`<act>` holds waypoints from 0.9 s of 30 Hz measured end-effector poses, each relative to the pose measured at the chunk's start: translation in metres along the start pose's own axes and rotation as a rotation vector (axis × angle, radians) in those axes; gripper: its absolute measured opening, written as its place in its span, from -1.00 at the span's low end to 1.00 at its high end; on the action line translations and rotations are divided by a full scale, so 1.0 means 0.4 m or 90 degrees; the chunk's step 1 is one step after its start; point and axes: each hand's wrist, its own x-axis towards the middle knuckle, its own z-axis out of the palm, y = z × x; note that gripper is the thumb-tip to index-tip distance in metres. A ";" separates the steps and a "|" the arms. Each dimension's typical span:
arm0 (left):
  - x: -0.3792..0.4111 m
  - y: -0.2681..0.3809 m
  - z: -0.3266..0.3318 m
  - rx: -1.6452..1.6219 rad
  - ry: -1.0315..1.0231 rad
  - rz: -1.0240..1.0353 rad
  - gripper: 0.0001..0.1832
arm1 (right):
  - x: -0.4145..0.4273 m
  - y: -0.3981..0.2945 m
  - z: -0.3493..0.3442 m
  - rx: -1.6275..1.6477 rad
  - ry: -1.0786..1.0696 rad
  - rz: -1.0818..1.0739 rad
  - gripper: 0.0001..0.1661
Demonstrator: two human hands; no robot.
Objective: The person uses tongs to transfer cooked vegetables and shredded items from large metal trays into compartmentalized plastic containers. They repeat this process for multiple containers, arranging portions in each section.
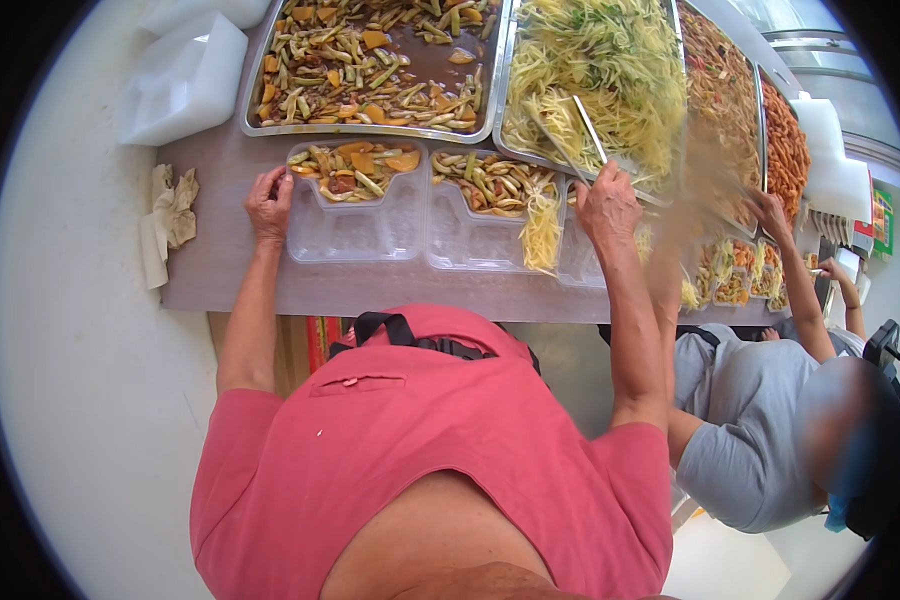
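Note:
My left hand (270,204), its fingers curled, is at the left edge of a clear plastic compartment tray (356,236). Stewed vegetables with orange chunks (356,171) fill that tray's upper compartment. My right hand (611,201) grips metal tongs (591,129), whose arms reach over the near edge of a large metal pan of shredded potato (596,67). A second compartment tray (476,244) holds stewed vegetables; pale shreds (541,236) lie at its right side and hang over its front rim. A third tray (579,259) is partly hidden behind my right forearm.
A metal pan of stewed vegetables (375,136) stands at the back left. Stacked plastic containers (187,82) and a crumpled cloth (169,217) lie left. A co-worker's hand (769,211) and a blurred arm are close on my right, by filled trays (731,292) and further food pans (784,142).

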 end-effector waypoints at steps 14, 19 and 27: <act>0.000 -0.016 -0.002 -0.018 -0.011 0.015 -0.86 | 0.064 0.056 0.082 0.445 -0.078 0.169 -0.63; -0.005 -0.012 -0.002 -0.032 -0.014 0.023 -0.86 | 0.030 -0.022 0.028 0.768 -0.153 0.293 -0.73; -0.004 -0.011 -0.001 -0.044 -0.022 0.021 -0.85 | 0.014 -0.099 0.001 0.854 -0.077 0.337 -0.74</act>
